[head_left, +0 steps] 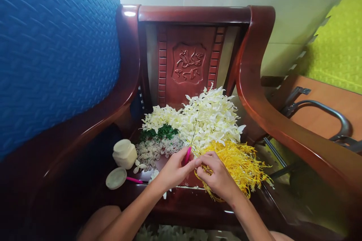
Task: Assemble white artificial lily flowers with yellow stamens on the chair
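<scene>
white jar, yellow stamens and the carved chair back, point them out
White jar (125,155): head view, on its side wall.
Yellow stamens (239,165): head view, mid-pile.
Carved chair back (189,92): head view, plain wood below the carving.

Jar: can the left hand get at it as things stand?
Probably yes. The jar stands on that hand's side of the seat, with only low loose pieces between. The left hand holds a pink tool, though, so it may need to free its fingers first.

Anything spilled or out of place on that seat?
A loose white flower lies by the open jar, apart from the white heap. Pale crumbs dot the seat's front edge, perhaps spilled. Nothing looks damaged.
</scene>
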Tool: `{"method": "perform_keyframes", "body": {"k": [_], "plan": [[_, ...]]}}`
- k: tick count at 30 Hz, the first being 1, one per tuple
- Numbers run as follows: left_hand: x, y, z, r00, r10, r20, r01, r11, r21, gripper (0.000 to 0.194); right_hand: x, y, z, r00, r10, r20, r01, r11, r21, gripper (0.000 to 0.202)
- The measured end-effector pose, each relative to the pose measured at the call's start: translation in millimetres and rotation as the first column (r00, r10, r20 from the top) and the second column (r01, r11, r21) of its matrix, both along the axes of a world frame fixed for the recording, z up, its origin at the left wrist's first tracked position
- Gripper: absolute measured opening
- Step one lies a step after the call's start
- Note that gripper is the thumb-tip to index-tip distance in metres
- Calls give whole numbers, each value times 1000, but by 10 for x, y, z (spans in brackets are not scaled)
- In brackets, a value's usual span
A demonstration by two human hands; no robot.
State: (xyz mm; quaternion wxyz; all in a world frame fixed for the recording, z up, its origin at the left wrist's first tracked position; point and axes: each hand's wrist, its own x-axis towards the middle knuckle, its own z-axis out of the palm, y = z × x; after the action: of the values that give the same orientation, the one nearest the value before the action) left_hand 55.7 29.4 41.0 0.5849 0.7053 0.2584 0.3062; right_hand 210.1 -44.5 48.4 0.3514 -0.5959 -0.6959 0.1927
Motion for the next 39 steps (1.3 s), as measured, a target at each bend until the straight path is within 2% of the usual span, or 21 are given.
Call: {"method": "perform_keyframes", "body": {"k": [2,4,7,10,14,16,18,22,27,35,39], "plan": [[-49,-11,44,995,32,-94,-13,979,205,31,9,1,-4,1000,-1,13,1,1000,-7,15],[-94,-10,84,985,44,-166,21,930,368,27,8,3,-4,1000,-4,30,5,1000,-5,18],[-131,4,119,972,-7,-234,115,884,454,23,-8,4,1,997,0,79,-4,999,52,18],[-113,-5,121,972,-23,-234,126,890,438,23,-28,9,-4,977,1,215,-37,986,162,15],[-47,-82,64,981,71,-180,-9,946,323,16,-52,37,-35,912,-126,391,-22,936,352,20],[-22,-121,16,975,144,-167,-100,964,247,15,-62,50,-45,902,-194,386,17,908,418,22],[-7,-138,-28,972,187,-140,-164,973,162,18,-67,57,-41,912,-205,356,33,900,435,19],[7,-117,-49,985,169,-35,-169,986,1,27,-60,59,-22,935,-168,313,17,901,433,14],[9,-95,-7,993,106,-45,-103,993,62,32,-62,60,-31,921,-174,349,6,902,432,16],[-14,5,-75,996,45,-71,-40,997,68,28,-100,50,-28,909,-184,374,26,920,391,19],[-24,8,-63,998,25,-66,-14,988,154,30,-138,43,-14,923,-189,336,30,905,425,18]]}}
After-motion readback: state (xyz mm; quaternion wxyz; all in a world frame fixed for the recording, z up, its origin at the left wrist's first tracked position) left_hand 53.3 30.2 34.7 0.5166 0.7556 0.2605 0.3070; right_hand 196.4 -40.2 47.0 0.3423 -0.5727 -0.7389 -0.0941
